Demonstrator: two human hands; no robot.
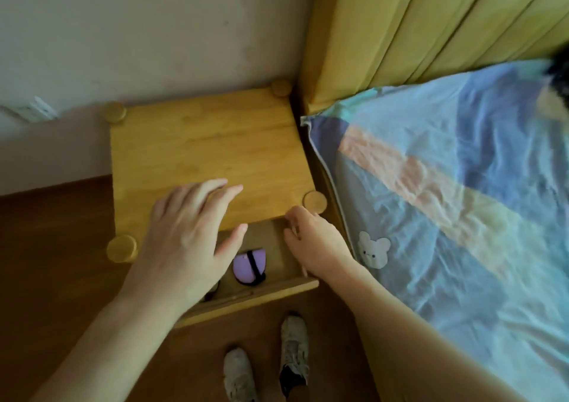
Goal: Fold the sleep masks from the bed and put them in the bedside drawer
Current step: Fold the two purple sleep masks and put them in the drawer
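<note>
The bedside drawer [255, 294] of the wooden nightstand [203, 152] stands pulled open. Inside lies a folded purple sleep mask [246, 266] with a black strap across it. A second dark item shows only partly under my left wrist. My left hand [187, 238] hovers over the drawer's left part and the nightstand's front edge, fingers spread and straight, holding nothing. My right hand [314, 241] is over the drawer's right end, fingers loosely curled near the nightstand's front edge; nothing shows in it.
The bed [462, 201] with a blue, pink and yellow striped sheet lies right of the nightstand, with a yellow padded headboard [415, 26] behind. A dark object [557, 84] sits at the bed's far right edge. My shoes [292, 346] stand on the wooden floor below the drawer.
</note>
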